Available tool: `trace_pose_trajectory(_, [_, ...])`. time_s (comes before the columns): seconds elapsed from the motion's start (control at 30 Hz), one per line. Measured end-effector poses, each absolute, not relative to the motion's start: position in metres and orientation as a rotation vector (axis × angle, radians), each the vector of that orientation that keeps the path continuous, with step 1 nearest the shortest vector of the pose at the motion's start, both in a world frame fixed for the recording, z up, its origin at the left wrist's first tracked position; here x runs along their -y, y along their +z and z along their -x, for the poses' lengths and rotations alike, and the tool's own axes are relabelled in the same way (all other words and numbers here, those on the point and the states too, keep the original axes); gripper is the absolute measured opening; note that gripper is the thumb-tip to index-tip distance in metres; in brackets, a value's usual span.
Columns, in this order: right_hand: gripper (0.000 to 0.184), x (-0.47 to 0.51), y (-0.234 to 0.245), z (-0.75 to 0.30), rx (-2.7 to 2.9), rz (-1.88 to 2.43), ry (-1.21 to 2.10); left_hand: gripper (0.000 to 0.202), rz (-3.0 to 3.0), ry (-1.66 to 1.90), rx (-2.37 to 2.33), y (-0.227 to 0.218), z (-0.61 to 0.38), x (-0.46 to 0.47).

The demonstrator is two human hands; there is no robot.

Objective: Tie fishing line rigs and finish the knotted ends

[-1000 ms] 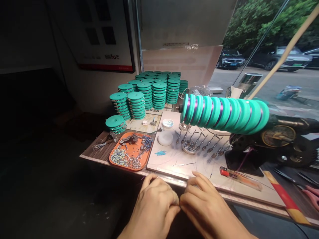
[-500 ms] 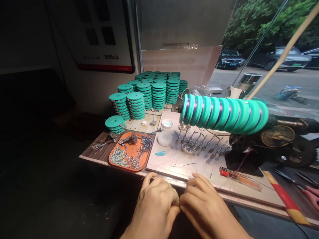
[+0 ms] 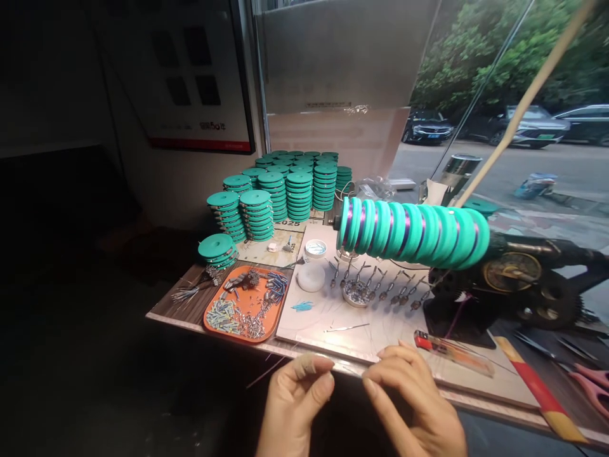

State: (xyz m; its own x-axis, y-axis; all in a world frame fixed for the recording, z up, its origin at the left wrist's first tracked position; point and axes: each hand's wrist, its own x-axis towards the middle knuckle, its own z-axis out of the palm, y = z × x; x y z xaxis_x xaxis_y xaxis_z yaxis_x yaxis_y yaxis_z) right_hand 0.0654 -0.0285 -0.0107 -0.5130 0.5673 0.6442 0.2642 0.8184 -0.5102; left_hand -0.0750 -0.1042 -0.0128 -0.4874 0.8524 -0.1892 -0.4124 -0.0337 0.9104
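My left hand is at the table's front edge, thumb and forefinger pinching a thin fishing line whose loose, pinkish end trails out to the left. A tan wrap covers part of its forefinger. Close by on the right, my right hand pinches with thumb and forefinger, and a fine strand seems to stretch between the two hands. Beyond them lies a pale board with a thin metal tool and a small heap of blue pieces.
Green foam spools wound with purple line sit on a dark machine's shaft, small metal weights hanging below. An orange tray holds small parts. Stacked green spools stand behind. A utility knife and scissors lie right.
My hands have come apart from their closed, touching pose and turned so that the fingertips show. The line's end now shows left of my left hand. The view has shifted slightly.
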Motion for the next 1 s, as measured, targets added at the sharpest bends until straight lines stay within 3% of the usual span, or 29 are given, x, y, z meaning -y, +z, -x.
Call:
trace_pose_trajectory(0.2, [0.009,0.041,-0.027,-0.045,1.923,0.702,0.549,0.018,-0.195,1.781,-1.035,-0.016,0.057,0.091])
trace_pose_trajectory(0.47, [0.011,0.011,0.0,-0.05,2.175,0.49,0.431,0.011,-0.639,1.912,-1.321,-0.011,0.06,0.089])
trace_pose_trajectory(0.7, [0.01,-0.038,0.024,-0.02,2.93,0.262,-0.238,0.004,-0.785,1.882,-1.355,-0.025,0.065,0.088])
trace_pose_trajectory(0.9, [0.007,-0.033,0.025,-0.006,3.008,-0.002,-0.348,0.018,-0.655,1.845,-1.321,-0.031,0.074,0.084])
trace_pose_trajectory(1.0, [0.011,-0.028,0.029,0.0,3.027,-0.089,-0.36,0.014,-0.692,1.834,-1.333,-0.024,0.077,0.083])
